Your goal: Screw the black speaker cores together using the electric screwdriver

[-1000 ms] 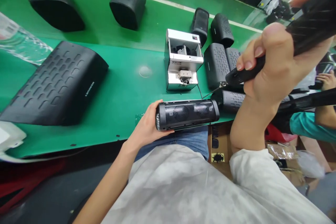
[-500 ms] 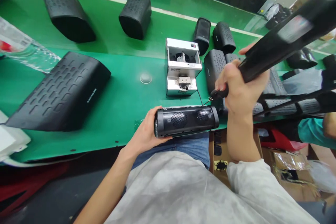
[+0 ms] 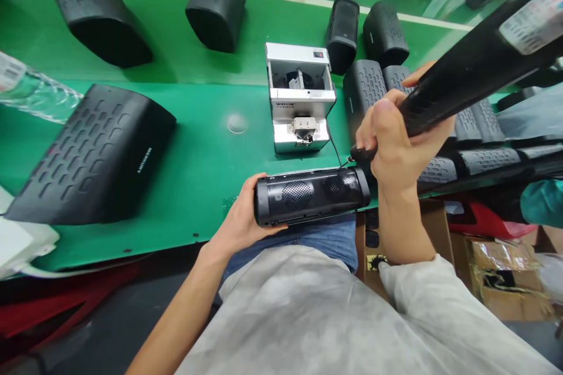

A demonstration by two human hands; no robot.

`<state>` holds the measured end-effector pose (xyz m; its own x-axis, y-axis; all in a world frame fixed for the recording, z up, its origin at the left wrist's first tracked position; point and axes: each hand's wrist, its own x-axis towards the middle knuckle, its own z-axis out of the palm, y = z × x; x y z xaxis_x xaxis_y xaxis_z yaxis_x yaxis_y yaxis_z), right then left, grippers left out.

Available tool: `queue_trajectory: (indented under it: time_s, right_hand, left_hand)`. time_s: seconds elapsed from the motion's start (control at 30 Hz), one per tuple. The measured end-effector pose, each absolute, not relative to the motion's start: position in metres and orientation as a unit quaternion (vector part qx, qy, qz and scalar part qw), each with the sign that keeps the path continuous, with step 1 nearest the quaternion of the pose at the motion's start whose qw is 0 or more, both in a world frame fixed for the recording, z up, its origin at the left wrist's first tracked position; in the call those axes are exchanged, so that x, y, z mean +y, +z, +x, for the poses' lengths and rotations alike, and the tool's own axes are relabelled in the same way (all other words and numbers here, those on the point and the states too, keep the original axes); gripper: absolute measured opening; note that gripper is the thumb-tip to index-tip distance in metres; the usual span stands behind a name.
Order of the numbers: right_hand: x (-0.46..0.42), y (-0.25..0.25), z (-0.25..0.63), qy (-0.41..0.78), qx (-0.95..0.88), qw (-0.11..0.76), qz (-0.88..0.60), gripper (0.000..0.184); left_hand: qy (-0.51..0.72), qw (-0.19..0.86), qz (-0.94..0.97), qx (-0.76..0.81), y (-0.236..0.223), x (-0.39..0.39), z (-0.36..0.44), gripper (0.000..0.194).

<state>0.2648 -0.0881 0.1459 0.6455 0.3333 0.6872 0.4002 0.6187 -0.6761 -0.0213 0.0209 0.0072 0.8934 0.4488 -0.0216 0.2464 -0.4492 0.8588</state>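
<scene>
My left hand [image 3: 241, 220] grips the left end of a black cylindrical speaker [image 3: 310, 194] that lies across the front edge of the green bench [image 3: 197, 170]. My right hand [image 3: 396, 143] is wrapped round a long black electric screwdriver [image 3: 475, 58], whose tip points down at the speaker's right end. A silver screw feeder box [image 3: 299, 96] stands just behind the speaker.
A large black speaker cover [image 3: 94, 155] lies at the left. More black covers [image 3: 215, 3] sit on the conveyor behind. Several covers [image 3: 367, 91] are stacked at the right. Cardboard boxes [image 3: 497, 263] stand under the bench. A teal sleeve [image 3: 543, 202] of another person shows at the far right.
My right hand has come down from high at the right, bringing the screwdriver tip to the speaker's right end. My left hand has kept its hold on the speaker.
</scene>
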Motion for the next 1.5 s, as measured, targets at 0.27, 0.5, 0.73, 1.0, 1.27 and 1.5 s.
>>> queue_trajectory:
  time_s: [0.27, 0.5, 0.73, 1.0, 1.27, 1.5]
  right_hand:
    - [-0.087, 0.141, 0.274, -0.033, -0.429, 0.783, -0.449, 0.045]
    - [-0.083, 0.205, 0.273, -0.087, -0.501, 0.765, -0.395, 0.030]
    - [-0.020, 0.207, 0.251, -0.111, -0.486, 0.779, -0.381, 0.031]
    - [0.004, 0.186, 0.267, -0.064, -0.447, 0.736, -0.504, 0.052]
    - [-0.043, 0.205, 0.274, -0.082, -0.450, 0.757, -0.467, 0.039]
    - [-0.105, 0.240, 0.283, -0.162, -0.441, 0.746, -0.472, 0.024]
  left_hand:
    - [0.150, 0.476, 0.845, 0.190, 0.009, 0.019, -0.018, 0.114]
    - [0.174, 0.470, 0.850, 0.162, 0.009, 0.020, -0.015, 0.116]
    - [0.182, 0.473, 0.846, 0.163, 0.009, 0.020, -0.016, 0.116]
    - [0.181, 0.479, 0.843, 0.166, 0.012, 0.019, -0.015, 0.116]
    - [0.179, 0.470, 0.850, 0.157, 0.007, 0.020, -0.015, 0.116]
    - [0.162, 0.463, 0.855, 0.169, -0.004, 0.024, -0.014, 0.121]
